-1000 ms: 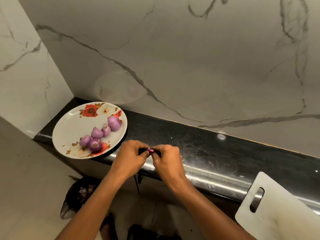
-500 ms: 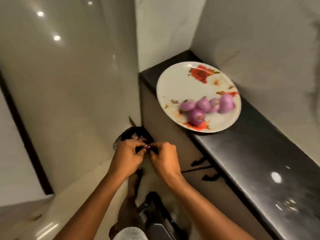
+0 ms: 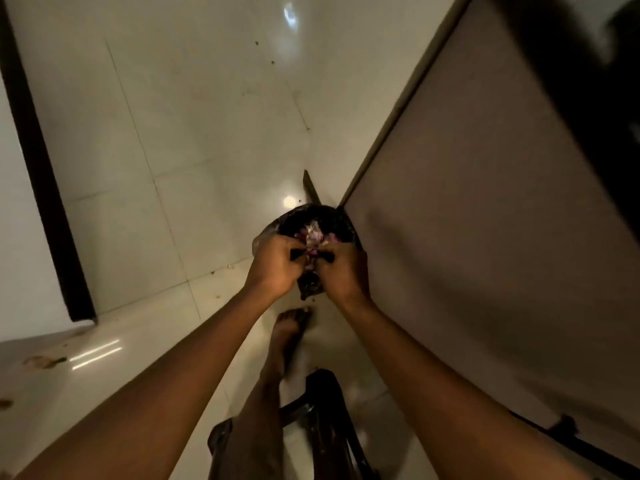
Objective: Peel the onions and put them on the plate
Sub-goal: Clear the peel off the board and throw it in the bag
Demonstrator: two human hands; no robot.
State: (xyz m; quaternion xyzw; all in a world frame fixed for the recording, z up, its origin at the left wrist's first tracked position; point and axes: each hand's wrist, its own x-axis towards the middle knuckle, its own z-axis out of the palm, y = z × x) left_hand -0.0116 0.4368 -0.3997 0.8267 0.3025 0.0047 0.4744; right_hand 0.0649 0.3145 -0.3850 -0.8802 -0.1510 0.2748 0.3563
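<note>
While fingers of left hand (image 3: 273,270) and right hand (image 3: 343,273) pinch onion (image 3: 313,251) | black bag (image 3: 332,216) beneath holds peels (image 3: 313,232)

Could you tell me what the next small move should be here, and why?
Probably strip the skin and let it fall: the left hand and right hand pinch the small onion directly above the black bag, which already holds peels.
</note>
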